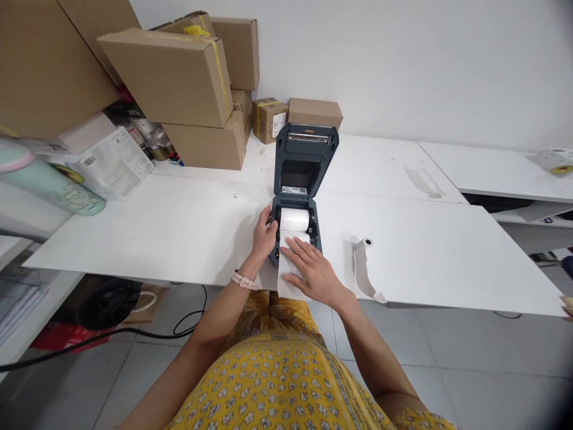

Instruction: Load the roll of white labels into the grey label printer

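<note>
A dark grey label printer [319,230] stands on the white table near its front edge, its lid [305,158] tipped up and back. Inside sits a white label roll [294,219], from which a paper strip [286,285] runs forward over the printer's front and past the table edge. My right hand [311,269] lies flat on that strip, fingers stretched out. At the printer's left side, my left hand [264,234] grips the body, thumb on the rim and fingers partly hidden behind it.
To the right lies an empty roll core [367,242] with a curled backing strip [363,275]. Stacked cardboard boxes [174,77] fill the back left, with two smaller boxes [314,112] behind the printer. A mint-green bottle [54,182] lies at the left. Another label roll [555,162] is far right.
</note>
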`<state>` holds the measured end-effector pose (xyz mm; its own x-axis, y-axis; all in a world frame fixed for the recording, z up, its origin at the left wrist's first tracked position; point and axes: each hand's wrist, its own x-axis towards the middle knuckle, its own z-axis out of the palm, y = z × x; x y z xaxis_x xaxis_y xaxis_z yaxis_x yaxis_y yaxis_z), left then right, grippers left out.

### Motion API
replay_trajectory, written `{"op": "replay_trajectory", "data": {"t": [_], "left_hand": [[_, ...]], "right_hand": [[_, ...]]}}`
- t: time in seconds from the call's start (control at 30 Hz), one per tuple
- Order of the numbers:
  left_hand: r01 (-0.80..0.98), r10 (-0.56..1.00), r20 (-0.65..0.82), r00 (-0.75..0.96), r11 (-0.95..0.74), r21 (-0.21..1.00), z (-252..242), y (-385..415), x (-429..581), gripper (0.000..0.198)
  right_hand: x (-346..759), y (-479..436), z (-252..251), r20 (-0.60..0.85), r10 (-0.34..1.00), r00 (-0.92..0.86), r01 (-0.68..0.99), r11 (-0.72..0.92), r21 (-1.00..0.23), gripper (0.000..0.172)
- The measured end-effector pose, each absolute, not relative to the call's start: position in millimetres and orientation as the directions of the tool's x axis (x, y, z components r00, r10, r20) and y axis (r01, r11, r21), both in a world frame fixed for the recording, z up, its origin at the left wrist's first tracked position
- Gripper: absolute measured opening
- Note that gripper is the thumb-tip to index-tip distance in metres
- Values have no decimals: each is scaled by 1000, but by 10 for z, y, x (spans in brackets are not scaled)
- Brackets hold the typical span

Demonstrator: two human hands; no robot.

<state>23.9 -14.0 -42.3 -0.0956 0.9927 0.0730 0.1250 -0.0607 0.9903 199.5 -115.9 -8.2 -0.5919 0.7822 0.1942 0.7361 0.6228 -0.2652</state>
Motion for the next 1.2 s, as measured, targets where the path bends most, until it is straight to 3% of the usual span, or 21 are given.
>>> {"op": "replay_trajectory", "data": {"t": [0.5, 0.7, 0.87, 1.03, 1.2], "left_hand": [[112, 999, 38, -34, -34, 993, -387, -162, 229, 52], [29, 998, -68, 8, 68, 997, -342, -376, 236, 62], [-89, 989, -128, 77, 135, 987, -299, -597, 213, 84], [-95, 980, -151, 129, 163, 982, -214, -662, 167, 89], [-111, 981, -102, 165, 121, 986, -227, -630, 151, 85]], "right_hand": [[1990, -1154, -151, 234, 778, -583, 726, 628, -280, 68], [1989, -1159, -135, 237, 780, -579, 722, 626, -296, 68], [1999, -1172, -131, 236, 787, -571, 721, 617, -314, 69], [1996, -1169, -171, 234, 788, -570, 719, 616, -322, 71], [2032, -1179, -72, 210, 785, -583, 661, 609, -439, 70]]}}
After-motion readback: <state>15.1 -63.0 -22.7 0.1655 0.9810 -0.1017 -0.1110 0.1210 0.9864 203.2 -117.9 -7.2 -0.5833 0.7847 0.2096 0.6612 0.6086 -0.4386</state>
